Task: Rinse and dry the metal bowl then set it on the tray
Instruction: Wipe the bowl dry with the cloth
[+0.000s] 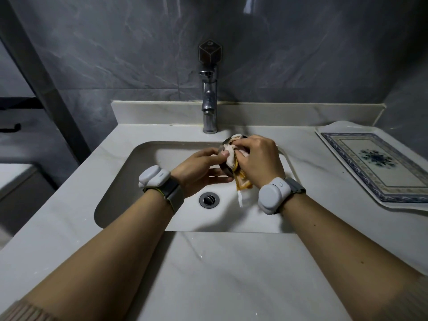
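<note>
Above the white sink (pixel 120 195) I hold a small metal bowl (pixel 226 140), mostly hidden by my hands and a cloth. My left hand (pixel 199 169) grips the bowl from the left, thumb on its rim. My right hand (pixel 259 162) grips a cream cloth with an orange edge (pixel 231 158) and presses it into the bowl. A corner of the cloth hangs down below my right wrist. The white tray with a blue pattern (pixel 379 165) lies on the counter at the right, with nothing on it.
A chrome faucet (pixel 209 100) stands behind the sink, with no water visibly running. The drain (pixel 209 199) sits in the basin below my hands. A marble counter (pixel 231 274) surrounds the sink. Grey tiled walls rise behind.
</note>
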A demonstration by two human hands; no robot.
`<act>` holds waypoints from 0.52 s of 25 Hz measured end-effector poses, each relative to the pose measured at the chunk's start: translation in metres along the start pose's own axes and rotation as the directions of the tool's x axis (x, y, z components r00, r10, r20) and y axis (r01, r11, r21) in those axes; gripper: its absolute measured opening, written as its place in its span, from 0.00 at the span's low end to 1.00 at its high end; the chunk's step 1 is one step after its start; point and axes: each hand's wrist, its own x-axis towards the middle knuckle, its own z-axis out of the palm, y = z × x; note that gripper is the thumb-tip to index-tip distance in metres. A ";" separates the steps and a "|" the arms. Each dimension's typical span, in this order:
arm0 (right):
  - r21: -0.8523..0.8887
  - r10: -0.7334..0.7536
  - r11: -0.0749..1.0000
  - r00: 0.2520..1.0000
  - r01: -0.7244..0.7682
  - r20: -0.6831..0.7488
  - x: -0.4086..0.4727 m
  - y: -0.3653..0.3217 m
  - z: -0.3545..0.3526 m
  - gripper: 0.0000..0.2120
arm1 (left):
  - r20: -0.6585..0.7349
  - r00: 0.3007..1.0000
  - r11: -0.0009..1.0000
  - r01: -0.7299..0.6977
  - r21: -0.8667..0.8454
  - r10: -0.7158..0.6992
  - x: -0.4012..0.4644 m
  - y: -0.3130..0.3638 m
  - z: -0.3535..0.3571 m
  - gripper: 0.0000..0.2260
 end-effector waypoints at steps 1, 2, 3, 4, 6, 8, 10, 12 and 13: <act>-0.001 0.032 0.999 0.999 -0.032 -0.018 0.000 0.000 0.000 0.09 | -0.005 1.000 1.000 0.001 -0.006 -0.001 0.000 0.000 0.000 0.06; 0.006 0.049 0.999 0.998 -0.049 -0.024 0.000 0.000 0.000 0.09 | -0.009 1.000 1.000 0.004 -0.010 -0.004 0.001 0.000 0.000 0.04; 0.023 0.052 0.998 0.999 -0.051 -0.014 0.001 0.000 -0.001 0.08 | -0.010 1.000 1.000 0.008 -0.006 -0.008 0.001 0.000 0.000 0.04; 0.049 0.043 0.998 0.999 -0.043 0.011 0.001 0.001 -0.002 0.08 | -0.010 1.000 1.000 0.010 0.016 -0.010 0.002 0.000 -0.001 0.05; 0.113 -0.002 0.994 0.998 -0.006 0.070 0.002 0.004 -0.005 0.08 | -0.002 1.000 0.996 0.003 0.093 -0.003 0.002 0.000 -0.004 0.06; 0.164 -0.048 0.986 0.992 0.029 0.114 0.002 0.006 -0.007 0.09 | 0.016 1.000 0.993 0.012 0.115 -0.014 0.002 0.002 -0.005 0.13; 0.192 -0.091 0.980 0.982 0.059 0.163 0.002 0.007 -0.007 0.10 | -0.011 0.999 0.997 0.047 0.068 -0.046 0.004 0.003 -0.007 0.21; 0.168 -0.146 0.980 0.964 0.110 0.221 0.001 0.006 -0.007 0.11 | -0.041 0.997 0.997 0.060 0.057 -0.058 0.007 0.002 -0.008 0.22; 0.154 -0.167 0.979 0.956 0.132 0.240 0.001 0.006 -0.006 0.11 | -0.050 0.997 0.996 0.058 0.065 -0.054 0.008 0.001 -0.008 0.21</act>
